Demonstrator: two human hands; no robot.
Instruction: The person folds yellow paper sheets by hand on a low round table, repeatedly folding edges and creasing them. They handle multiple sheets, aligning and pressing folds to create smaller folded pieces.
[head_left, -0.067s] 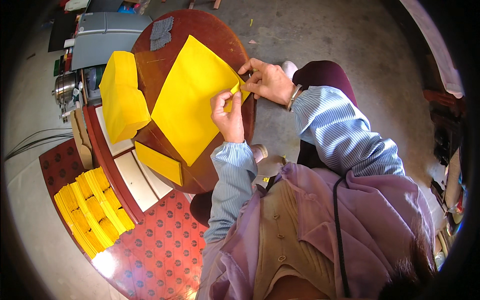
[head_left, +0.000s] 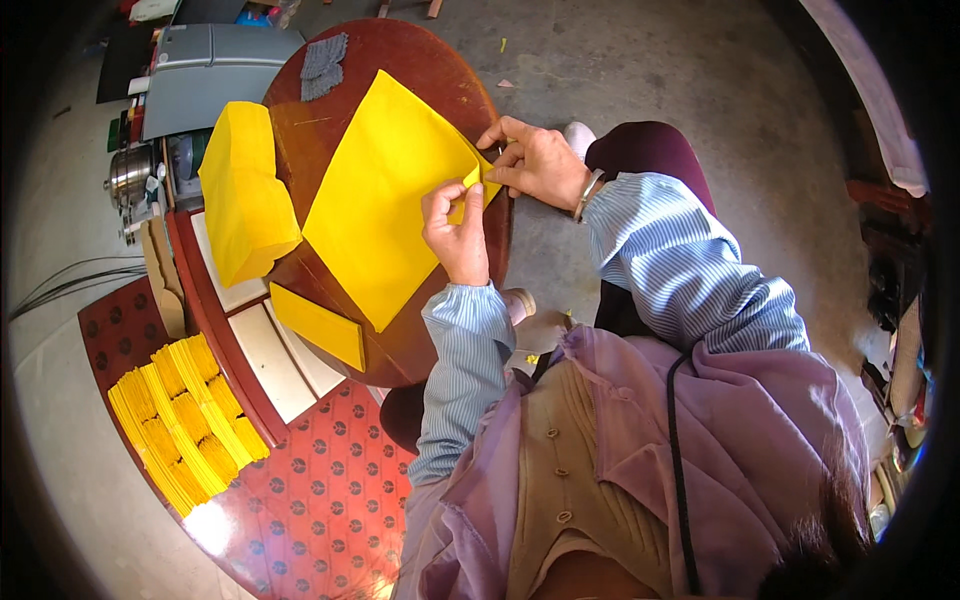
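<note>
A large square sheet of yellow paper (head_left: pixel 375 200) lies cornerwise on a round reddish-brown table (head_left: pixel 425 60). Its right-hand corner is turned up into a small fold. My left hand (head_left: pixel 457 230) pinches that folded corner between thumb and fingers. Close beside it, my right hand (head_left: pixel 540 165) grips the same corner near the table's edge, with its index finger bent out over the paper. Left of the sheet stands a thick stack of yellow paper (head_left: pixel 245 190), bent in the middle. A narrow folded yellow strip (head_left: pixel 318 325) rests at the table's near left edge.
A grey knitted cloth (head_left: pixel 323 67) lies on the table's far side. To the lower left, bundles of folded yellow paper (head_left: pixel 190 420) sit on a red patterned mat (head_left: pixel 325 480). A grey cabinet (head_left: pixel 220 80) and a metal pot (head_left: pixel 130 178) stand at the far left.
</note>
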